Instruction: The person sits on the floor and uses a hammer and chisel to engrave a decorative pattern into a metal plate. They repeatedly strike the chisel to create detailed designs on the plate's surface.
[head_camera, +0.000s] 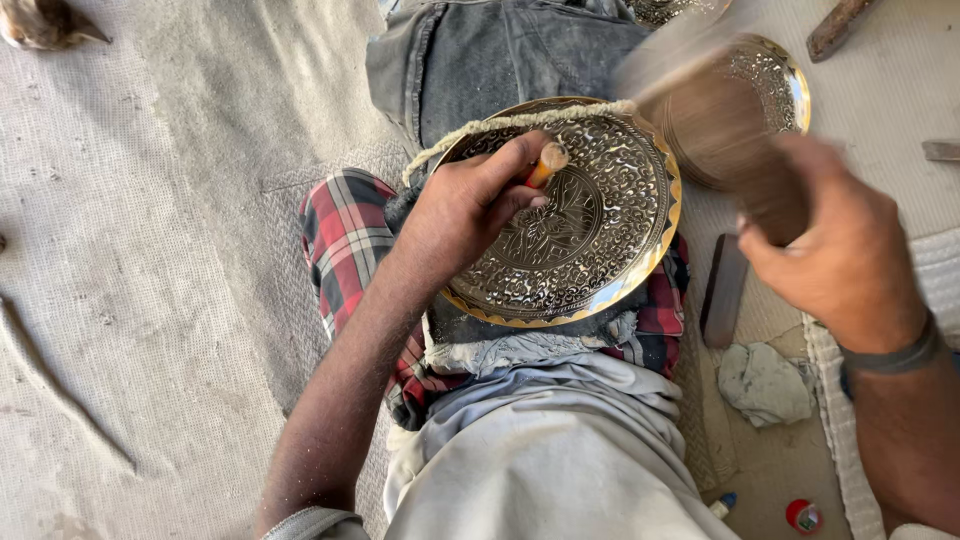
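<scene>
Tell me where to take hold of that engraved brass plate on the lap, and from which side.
Grip the engraved brass plate by its plain rim at the lower right edge, coming from the right. It lies tilted on the lap, that rim is bare, and a cord runs along the top edge. The left hand with the chisel covers the left side, so that side is blocked.

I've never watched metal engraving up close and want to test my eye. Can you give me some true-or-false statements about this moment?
1. The left hand holds a small punch tool against the engraved round plate. True.
2. The right hand is empty. False: it grips a motion-blurred wooden mallet.
3. The plate rests on a checked red cloth. True.
4. A second engraved plate lies beyond. True.
5. The plate is plain and smooth. False: it is densely patterned.
</scene>
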